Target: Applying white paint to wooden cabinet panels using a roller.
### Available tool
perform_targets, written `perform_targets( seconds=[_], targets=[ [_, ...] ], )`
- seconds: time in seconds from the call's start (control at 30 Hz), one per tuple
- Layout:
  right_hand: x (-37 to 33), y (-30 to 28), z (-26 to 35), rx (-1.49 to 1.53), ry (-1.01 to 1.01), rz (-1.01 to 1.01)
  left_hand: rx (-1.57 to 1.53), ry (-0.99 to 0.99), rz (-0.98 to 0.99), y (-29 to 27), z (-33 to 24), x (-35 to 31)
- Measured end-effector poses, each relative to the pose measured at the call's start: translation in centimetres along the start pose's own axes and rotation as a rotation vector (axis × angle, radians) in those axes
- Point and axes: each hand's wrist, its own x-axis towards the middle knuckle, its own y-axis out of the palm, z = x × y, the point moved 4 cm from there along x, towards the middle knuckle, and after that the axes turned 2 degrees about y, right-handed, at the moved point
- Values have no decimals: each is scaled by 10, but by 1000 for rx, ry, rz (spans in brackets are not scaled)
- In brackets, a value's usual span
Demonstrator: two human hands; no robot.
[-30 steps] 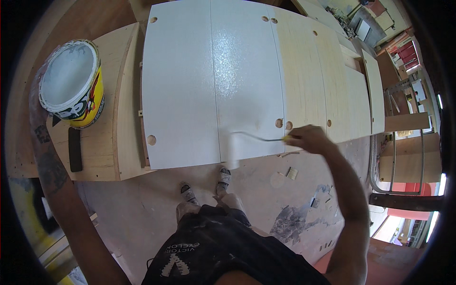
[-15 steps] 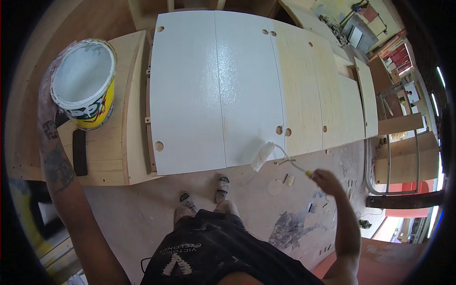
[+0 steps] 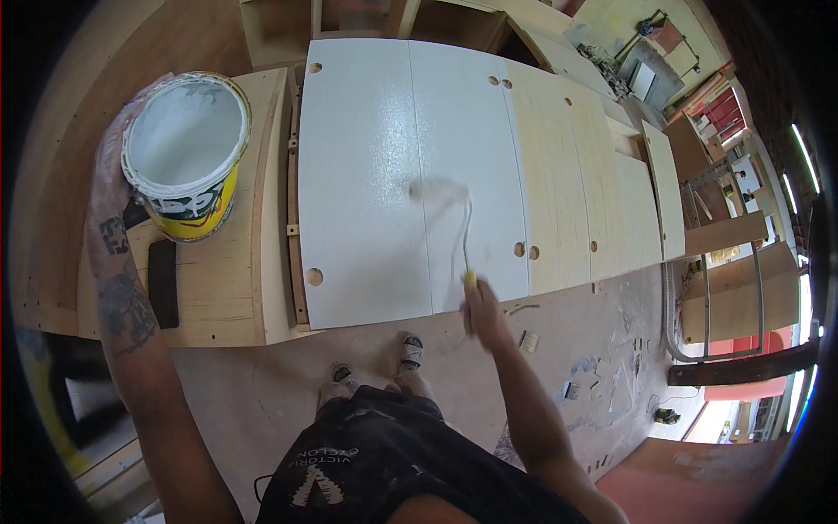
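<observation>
My left hand point(image 3: 120, 157), smeared with white, is closed around the far left side of a yellow paint bucket point(image 3: 194, 208); its fingers are partly hidden. White paint coats the bucket's rim and inner wall. My right hand point(image 3: 483, 313) grips the yellow handle of a paint roller point(image 3: 441, 192). The roller's white sleeve, blurred by motion, is over the seam between two white-painted panels point(image 3: 362, 183); whether it touches them I cannot tell. Wet shine shows on both panels, which have round holes near their corners.
Bare wooden panels point(image 3: 559, 175) continue to the right of the white ones. A wooden cabinet point(image 3: 236, 288) with a dark strip point(image 3: 163, 284) lies below the bucket. Open wooden carcasses point(image 3: 458, 31) stand behind. Debris litters the floor point(image 3: 602, 349) at right, near a metal frame point(image 3: 759, 297).
My right hand has swung left and forward, carrying the roller from the panels' near edge to their middle. The left hand still holds the bucket, which sits slightly further right in view.
</observation>
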Motion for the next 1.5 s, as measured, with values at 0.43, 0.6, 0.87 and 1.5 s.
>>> perform_targets(
  seconds=[0.43,0.6,0.87,1.5],
  targets=[
    [-132,-20,-43,-219,159,-54,-194,-55,-41,-19,33,-4],
    [-209,-51,-54,117,348,-58,-126,-9,-80,-18,41,-7],
    [-55,-93,-36,-191,258,-136,123,37,-217,-33,45,-24],
    [-205,-137,-83,119,487,-85,-80,208,-35,76,5,24]
  ],
)
